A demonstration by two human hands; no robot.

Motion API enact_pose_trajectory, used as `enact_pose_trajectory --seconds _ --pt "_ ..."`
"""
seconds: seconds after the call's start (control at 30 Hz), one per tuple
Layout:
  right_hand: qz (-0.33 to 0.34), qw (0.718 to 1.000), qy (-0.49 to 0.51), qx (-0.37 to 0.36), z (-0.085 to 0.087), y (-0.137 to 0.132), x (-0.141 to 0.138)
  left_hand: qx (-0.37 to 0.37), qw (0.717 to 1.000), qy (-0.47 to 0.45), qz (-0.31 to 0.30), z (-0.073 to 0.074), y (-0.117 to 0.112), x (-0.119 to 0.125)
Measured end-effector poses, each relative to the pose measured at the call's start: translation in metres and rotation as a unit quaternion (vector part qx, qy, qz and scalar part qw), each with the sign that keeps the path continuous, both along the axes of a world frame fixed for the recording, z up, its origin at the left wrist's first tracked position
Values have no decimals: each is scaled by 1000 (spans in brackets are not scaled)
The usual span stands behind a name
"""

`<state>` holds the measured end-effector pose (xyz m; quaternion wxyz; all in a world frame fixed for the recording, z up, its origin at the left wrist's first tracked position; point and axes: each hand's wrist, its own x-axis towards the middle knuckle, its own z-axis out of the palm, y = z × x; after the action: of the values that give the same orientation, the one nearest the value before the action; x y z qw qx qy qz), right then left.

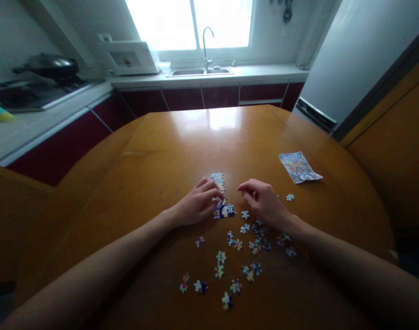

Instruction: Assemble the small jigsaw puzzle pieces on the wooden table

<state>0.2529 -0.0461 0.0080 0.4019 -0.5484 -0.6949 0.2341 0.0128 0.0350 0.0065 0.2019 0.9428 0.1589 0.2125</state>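
Pinning the joined strip (224, 211) of puzzle with my left hand (197, 204), I have the fingers curled close and the tips down on its left edge. My grip there is narrow and on the strip itself. I judge this stops the linked pieces from sliding on the glossy bench (182, 146).

The strip lies at the middle of the bench, running away from me, and its near end shows a blue-and-white figure. My right hand (264, 201) hovers just right of it, thumb and forefinger drawn nearly together. Whether a piece sits between them I cannot tell.

The loose pieces (245, 247) are scattered by my right wrist and toward me, mostly apart from one another, likely so each print can be read. One stray piece (290, 197) lies further right. The printed sheet (299, 167) lies flat, well off to the right, out of the hands' way yet in sight.
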Motion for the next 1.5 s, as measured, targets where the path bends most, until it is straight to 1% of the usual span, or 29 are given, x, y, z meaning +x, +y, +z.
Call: enact_pose_trajectory --seconds 0.13,0.37,0.57,0.77,1.03,1.33,1.5 --pt "14 999 -44 -9 1 -4 1 3 1000 -2 -1 0 0 1" --pt "55 995 -79 2 -6 -2 1 -3 1000 6 -18 -1 1 -1" --pt "139 985 -103 -6 -5 0 5 1 999 34 -38 -1 0 -2" --pt "180 972 -153 -19 -2 -2 5 17 998 42 -46 -3 0 -1" --pt "187 964 -188 -18 -1 -2 5 2 999 24 -31 -2 0 -3" --pt "189 964 -185 -14 -3 -3 5 8 998 33 -53 -2 0 -2" --pt "189 964 -187 -13 -2 -3 4 16 998 32 -45 -3 0 -1"
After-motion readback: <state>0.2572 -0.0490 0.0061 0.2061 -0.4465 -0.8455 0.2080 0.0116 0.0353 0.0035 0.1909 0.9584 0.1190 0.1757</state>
